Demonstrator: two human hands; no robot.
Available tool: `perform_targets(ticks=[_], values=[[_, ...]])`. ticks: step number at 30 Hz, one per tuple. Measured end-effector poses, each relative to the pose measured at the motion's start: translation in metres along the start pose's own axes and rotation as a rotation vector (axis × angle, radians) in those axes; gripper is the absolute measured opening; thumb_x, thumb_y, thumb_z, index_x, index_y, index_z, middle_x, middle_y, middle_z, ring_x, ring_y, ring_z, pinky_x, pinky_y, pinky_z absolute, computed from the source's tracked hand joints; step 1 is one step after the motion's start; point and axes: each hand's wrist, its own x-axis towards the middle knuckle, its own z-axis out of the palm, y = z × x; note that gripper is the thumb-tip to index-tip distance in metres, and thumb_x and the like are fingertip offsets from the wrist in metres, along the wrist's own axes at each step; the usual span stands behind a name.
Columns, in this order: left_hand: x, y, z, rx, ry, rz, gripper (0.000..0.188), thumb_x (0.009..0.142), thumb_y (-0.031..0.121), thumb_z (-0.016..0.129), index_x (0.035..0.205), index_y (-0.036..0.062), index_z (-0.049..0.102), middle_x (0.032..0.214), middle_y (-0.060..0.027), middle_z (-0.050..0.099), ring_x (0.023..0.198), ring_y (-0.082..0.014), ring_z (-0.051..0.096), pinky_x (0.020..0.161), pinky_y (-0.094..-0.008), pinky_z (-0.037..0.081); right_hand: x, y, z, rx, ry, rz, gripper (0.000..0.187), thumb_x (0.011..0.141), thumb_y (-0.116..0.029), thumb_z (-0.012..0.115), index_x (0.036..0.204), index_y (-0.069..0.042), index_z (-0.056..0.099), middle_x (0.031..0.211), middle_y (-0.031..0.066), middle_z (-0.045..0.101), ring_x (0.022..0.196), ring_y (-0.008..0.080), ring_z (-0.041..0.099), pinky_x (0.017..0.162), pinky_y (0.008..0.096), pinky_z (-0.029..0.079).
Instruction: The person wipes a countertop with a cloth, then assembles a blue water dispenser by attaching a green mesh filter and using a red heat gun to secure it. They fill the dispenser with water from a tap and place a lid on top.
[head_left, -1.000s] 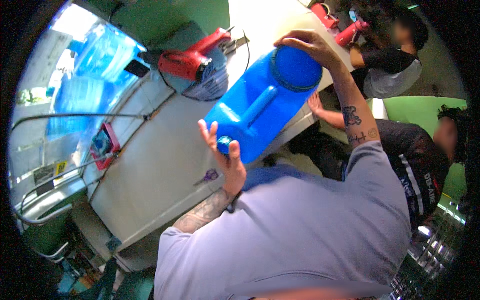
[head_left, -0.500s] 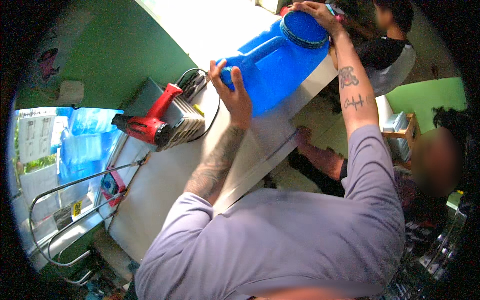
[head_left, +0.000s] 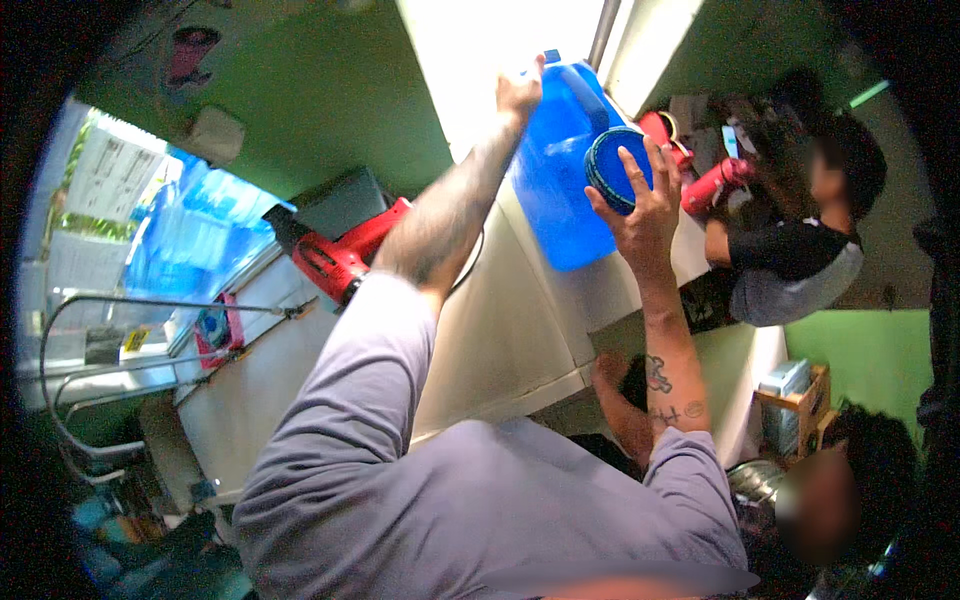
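A translucent blue water jug (head_left: 560, 215) is on the white counter, its built-in handle (head_left: 585, 95) toward the far side. A round, ridged screw cap (head_left: 612, 175) faces me at its right, and a small dark blue cap (head_left: 551, 56) shows at the far top. My left hand (head_left: 518, 95) is closed at the jug's far left edge, near the small cap; its fingertips are partly hidden. My right hand (head_left: 648, 205) lies over the large cap with fingers spread and thumb at the cap's lower left edge.
A red heat gun (head_left: 340, 255) lies left of my left forearm, its cord trailing on the counter (head_left: 500, 330). At right a person (head_left: 790, 260) sits by a red cylindrical tool (head_left: 715, 185). Another person (head_left: 850, 490) is at lower right. A bent metal rail (head_left: 130, 300) stands at left.
The jug has turned, so its large cap now points toward me. My left hand went from spread beside the jug to closed at its far edge; my right hand came nearer, onto the large cap.
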Motion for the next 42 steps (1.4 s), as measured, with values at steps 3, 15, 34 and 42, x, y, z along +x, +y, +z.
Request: perform_targets(ticks=[3, 15, 34, 42], values=[[-0.106, 0.011, -0.018, -0.291, 0.358, 0.173, 0.052, 0.093, 0.032, 0.060, 0.118, -0.0119, 0.049, 0.115, -0.0314, 0.055, 0.111, -0.0376, 0.054, 0.096, -0.0425, 0.042, 0.013, 0.004, 0.039, -0.044, 0.079, -0.003, 0.064, 0.075, -0.056, 0.071, 0.118, -0.008, 0.065, 0.135, 0.0192, 0.049, 0.128, 0.0401, 0.039, 0.105, 0.0527, 0.032], [-0.568, -0.030, -0.185, -0.071, -0.298, -0.386, 0.045, 0.093, 0.034, 0.060, 0.130, 0.0088, 0.054, 0.126, -0.0142, 0.059, 0.114, -0.0240, 0.059, 0.098, -0.0377, 0.047, 0.109, -0.030, 0.051, 0.431, 0.409, 0.018, 0.067, 0.083, -0.047, 0.072, 0.123, 0.003, 0.052, 0.127, 0.0267, 0.047, 0.118, 0.0382, 0.047, 0.101, 0.0496, 0.040], [-1.137, -0.187, -0.278, -0.360, 1.150, -1.064, 0.037, 0.087, 0.029, 0.068, 0.109, 0.0007, 0.060, 0.104, -0.0136, 0.067, 0.097, -0.0250, 0.063, 0.084, -0.0386, 0.051, -0.203, -0.718, -0.203, 1.389, -1.708, -1.762, 0.067, 0.088, -0.044, 0.066, 0.130, 0.005, 0.050, 0.124, 0.0165, 0.060, 0.120, 0.0301, 0.054, 0.101, 0.0402, 0.040], [-1.285, -0.153, -0.278, -0.084, 1.195, -1.157, 0.019, 0.092, 0.023, 0.062, 0.102, 0.0072, 0.059, 0.097, -0.0077, 0.056, 0.095, -0.0212, 0.056, 0.084, -0.0359, 0.047, -0.334, -0.945, -0.218, 1.564, -2.066, -1.445, 0.050, 0.093, -0.022, 0.062, 0.135, 0.001, 0.047, 0.122, 0.0133, 0.062, 0.117, 0.0242, 0.057, 0.102, 0.0368, 0.042]])
